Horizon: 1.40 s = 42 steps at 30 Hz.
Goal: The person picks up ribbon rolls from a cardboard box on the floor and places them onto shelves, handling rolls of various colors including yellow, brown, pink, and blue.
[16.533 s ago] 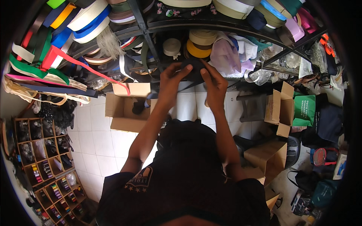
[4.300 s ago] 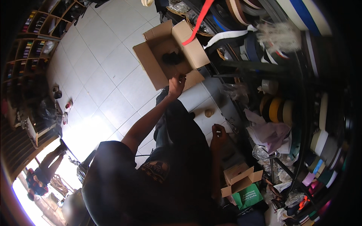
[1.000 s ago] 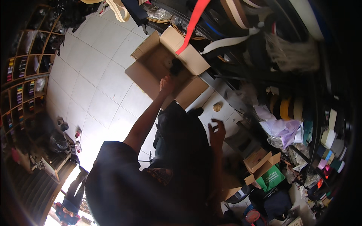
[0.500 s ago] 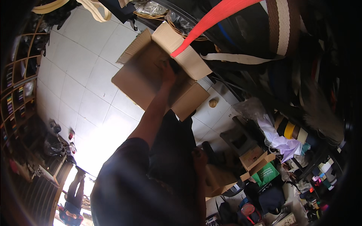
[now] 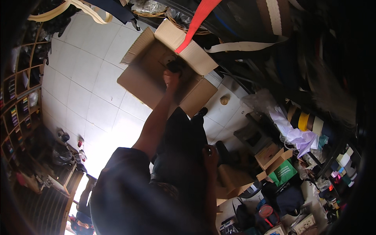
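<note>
My left hand [image 5: 171, 79] is inside an open cardboard box [image 5: 141, 84], its fingers closed round a small black object [image 5: 173, 66] whose kind I cannot make out. Beside that object, something pale and rounded shows on the box floor. The box's flaps are spread outward. My right hand [image 5: 211, 153] is beside my right leg, fingers curled; something small and dark may be in it, too small to name. A red strap [image 5: 197, 21] hangs down over the box's far flap.
Racks with hanging straps, one a cream strap [image 5: 246, 46], run along the right. A small round tan thing [image 5: 224, 100] lies on the tiled floor [image 5: 94, 84]. Lower right are a smaller open carton [image 5: 235, 180], a green bag [image 5: 282, 173] and dark bags. Shelves [image 5: 23, 86] line the left.
My left hand has drawn back slightly toward me inside the box, and the black object now shows more plainly in it. My right hand has shifted a little; the view has moved slightly.
</note>
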### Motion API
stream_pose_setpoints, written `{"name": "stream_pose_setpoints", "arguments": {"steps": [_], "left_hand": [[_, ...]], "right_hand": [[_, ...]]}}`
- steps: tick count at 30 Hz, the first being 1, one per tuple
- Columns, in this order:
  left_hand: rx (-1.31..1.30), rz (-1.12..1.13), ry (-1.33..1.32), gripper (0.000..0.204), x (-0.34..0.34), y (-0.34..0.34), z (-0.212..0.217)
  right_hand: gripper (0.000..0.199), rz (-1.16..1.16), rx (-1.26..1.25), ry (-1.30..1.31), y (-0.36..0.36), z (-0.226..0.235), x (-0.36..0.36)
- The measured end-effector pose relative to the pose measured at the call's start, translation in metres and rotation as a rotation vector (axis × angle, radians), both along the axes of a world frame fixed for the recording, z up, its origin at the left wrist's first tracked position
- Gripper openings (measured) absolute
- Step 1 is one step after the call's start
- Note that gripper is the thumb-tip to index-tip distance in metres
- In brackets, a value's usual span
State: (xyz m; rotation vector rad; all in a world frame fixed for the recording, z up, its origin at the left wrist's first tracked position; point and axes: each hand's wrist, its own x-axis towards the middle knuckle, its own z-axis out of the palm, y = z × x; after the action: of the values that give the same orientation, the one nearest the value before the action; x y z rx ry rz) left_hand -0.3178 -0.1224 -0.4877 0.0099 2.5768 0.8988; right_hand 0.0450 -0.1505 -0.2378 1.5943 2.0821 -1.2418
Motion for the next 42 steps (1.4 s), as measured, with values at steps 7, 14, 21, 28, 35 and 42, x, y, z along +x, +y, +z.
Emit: {"name": "stream_pose_setpoints", "arguments": {"steps": [7,14,21,28,35,42], "left_hand": [[0.823,0.384,-0.686,0.036,-0.002,-0.035,0.137],[0.978,0.203,-0.831,0.035,0.028,-0.049,0.254],[1.094,0.087,-0.869,0.032,0.051,-0.062,0.271],[0.976,-0.006,-0.974,0.035,0.101,-0.082,0.276],[0.838,-0.183,-0.942,0.041,0.106,-0.068,0.291],[0.899,-0.342,-0.933,0.034,0.109,-0.053,0.306]], "right_hand": [[0.019,-0.115,0.126,0.203,0.024,0.012,-0.042],[0.043,-0.148,0.006,0.668,0.07,0.06,-0.185],[0.049,-0.184,-0.342,0.782,0.079,0.061,-0.202],[0.047,-0.299,-0.315,0.67,0.06,0.061,-0.144],[0.046,-0.324,-0.213,0.671,0.066,0.062,-0.114],[0.046,-0.47,-0.325,0.824,0.067,0.078,-0.091]]}}
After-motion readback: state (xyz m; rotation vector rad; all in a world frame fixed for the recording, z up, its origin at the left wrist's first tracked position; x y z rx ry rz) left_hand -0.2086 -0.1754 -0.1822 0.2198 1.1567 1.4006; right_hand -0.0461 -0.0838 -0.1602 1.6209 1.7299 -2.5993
